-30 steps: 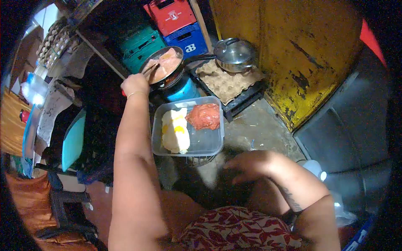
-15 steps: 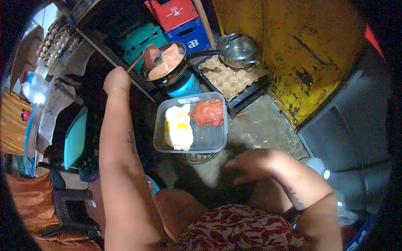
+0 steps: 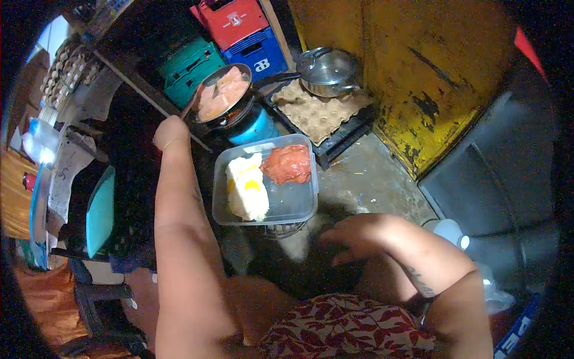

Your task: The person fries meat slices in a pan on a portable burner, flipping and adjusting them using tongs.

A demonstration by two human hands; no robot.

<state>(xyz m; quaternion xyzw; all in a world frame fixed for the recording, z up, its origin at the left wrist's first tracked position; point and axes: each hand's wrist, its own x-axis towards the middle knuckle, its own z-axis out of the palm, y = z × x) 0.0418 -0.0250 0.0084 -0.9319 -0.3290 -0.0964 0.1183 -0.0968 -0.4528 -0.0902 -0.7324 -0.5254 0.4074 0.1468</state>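
Note:
My left hand (image 3: pixel 172 133) is closed around the handle of a spatula (image 3: pixel 189 107), whose blade reaches into a frying pan (image 3: pixel 248 91) at the upper left. Pink slices of meat (image 3: pixel 222 96) lie in the pan, which sits on a burner over a blue gas cylinder (image 3: pixel 256 125). Below it, a clear plastic container (image 3: pixel 293 210) holds fried eggs (image 3: pixel 248 188) on the left and a heap of red meat (image 3: pixel 288 164) on the right. My right hand (image 3: pixel 347 238) rests near my knee, fingers spread and partly in shadow, holding nothing.
A lidded glass pot (image 3: pixel 326 69) and an egg tray (image 3: pixel 317 112) are on a low black stand right of the pan. Crates (image 3: pixel 254 54) are stacked behind. A rusty yellow panel (image 3: pixel 412 78) stands at the right, with a teal board (image 3: pixel 100 212) at the left.
The spatula blade has gone down among the meat slices, and the pan is tilted more. My left hand has moved slightly lower. The view has shifted a little; my right hand stays put.

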